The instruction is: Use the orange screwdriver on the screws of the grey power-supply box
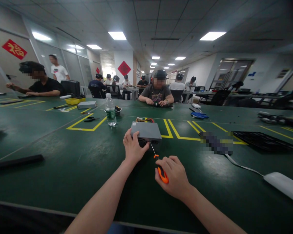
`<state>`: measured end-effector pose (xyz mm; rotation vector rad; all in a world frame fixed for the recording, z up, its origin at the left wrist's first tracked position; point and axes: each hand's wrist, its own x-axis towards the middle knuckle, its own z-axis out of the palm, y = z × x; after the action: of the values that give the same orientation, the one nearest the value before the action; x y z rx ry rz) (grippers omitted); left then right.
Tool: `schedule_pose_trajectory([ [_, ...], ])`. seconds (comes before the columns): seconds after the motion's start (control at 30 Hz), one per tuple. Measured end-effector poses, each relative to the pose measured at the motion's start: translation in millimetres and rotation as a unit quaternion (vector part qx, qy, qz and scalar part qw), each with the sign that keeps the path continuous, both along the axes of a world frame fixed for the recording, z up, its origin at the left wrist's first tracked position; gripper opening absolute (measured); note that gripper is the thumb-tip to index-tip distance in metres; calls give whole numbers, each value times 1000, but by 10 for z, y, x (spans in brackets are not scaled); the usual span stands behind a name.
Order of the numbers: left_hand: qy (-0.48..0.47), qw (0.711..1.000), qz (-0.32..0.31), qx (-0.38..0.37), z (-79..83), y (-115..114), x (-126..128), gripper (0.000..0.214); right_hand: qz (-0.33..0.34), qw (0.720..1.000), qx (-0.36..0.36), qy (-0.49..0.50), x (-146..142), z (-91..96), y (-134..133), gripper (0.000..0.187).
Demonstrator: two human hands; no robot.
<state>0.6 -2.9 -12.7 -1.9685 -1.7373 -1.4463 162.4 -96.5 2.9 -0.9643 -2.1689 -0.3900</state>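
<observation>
A grey metal computer power supply point(146, 130) rests on the green table in front of me, its bundled wires point(144, 120) at the far side. My left hand point(133, 146) grips its left and near side, thumb against the near face beside the dark fan opening. In my right hand point(172, 174) is a screwdriver point(163, 175) with an orange and black handle, fingers wrapped round it. Its thin shaft slants up and left, the tip at the near face of the power supply. Whether the tip sits in a screw cannot be made out.
Left of the power supply stands a water bottle point(110, 110), with a dark bowl point(117, 110) behind it. Black pliers-like tools point(91, 119) lie farther left. To the right are a black mesh panel point(263, 141) and a white device point(284, 185) on a cable. A person sits opposite.
</observation>
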Motion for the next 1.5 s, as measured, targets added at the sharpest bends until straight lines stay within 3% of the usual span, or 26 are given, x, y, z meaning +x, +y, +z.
schedule_pose_trajectory([
  [0.13,-1,1000,0,1,-7,5,10,53,0,1000,-6,-27,-2,14,3,11],
  [0.3,11,1000,13,4,-28,28,18,53,-5,1000,3,15,1,-10,25,22],
  [0.43,9,1000,15,8,-32,23,21,52,1,1000,3,-5,3,-34,27,10],
  [0.57,0,1000,9,10,-30,16,19,52,4,999,-5,-34,2,-17,10,11],
  [0.73,-6,1000,7,6,-34,29,12,54,-4,1000,2,21,-3,-1,3,20],
  [0.9,-12,1000,2,11,-30,23,12,52,3,1000,12,-11,1,2,0,11],
  [1.1,-16,1000,0,17,-47,38,16,54,-15,1000,-2,16,5,8,-2,26],
  [1.27,-18,1000,-1,20,-60,57,16,54,-12,1000,4,0,11,-6,-2,12],
  [1.5,-9,1000,5,17,-55,48,10,55,-24,999,11,32,2,7,5,18],
])
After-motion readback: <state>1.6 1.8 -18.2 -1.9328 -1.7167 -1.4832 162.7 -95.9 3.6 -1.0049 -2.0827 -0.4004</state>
